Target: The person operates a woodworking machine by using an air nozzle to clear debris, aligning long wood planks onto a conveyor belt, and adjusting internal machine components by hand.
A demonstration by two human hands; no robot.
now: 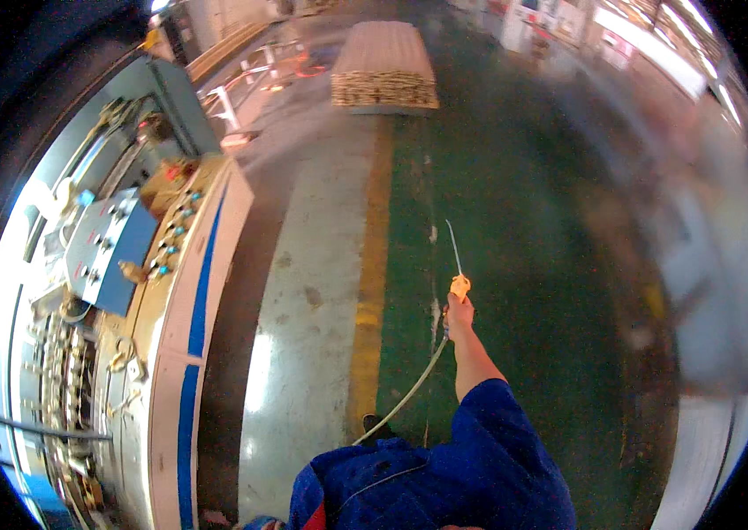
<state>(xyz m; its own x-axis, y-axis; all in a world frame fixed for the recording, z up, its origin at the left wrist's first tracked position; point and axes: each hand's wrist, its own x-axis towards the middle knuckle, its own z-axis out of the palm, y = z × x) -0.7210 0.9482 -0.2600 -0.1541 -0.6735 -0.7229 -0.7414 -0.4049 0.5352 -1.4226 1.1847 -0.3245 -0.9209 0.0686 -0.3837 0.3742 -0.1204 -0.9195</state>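
Bright blue cloth work clothes (374,490) lie closest to us, at the bottom of our head view. Our right hand (459,315) is closed around a yellow-orange gun with a thin, bent metal tube (460,286). It is held out over the green painted floor (515,221), just right of the floor's yellow stripe (371,300). A pale, bendy hose (411,395) runs from it down near our dark shoe (375,427). We can't see our left hand, so we can't tell what it does.

On our left, a slanted blue box with knobs (116,252) sits on the long cream counter with a blue stripe (170,389). Small round knobs (177,223) line the counter's right edge. Far ahead is a stack of flat, light-brown boards (384,75).

We think this step is holding the gun ready; the next move calls for a firm grip and a hose clear of our feet.
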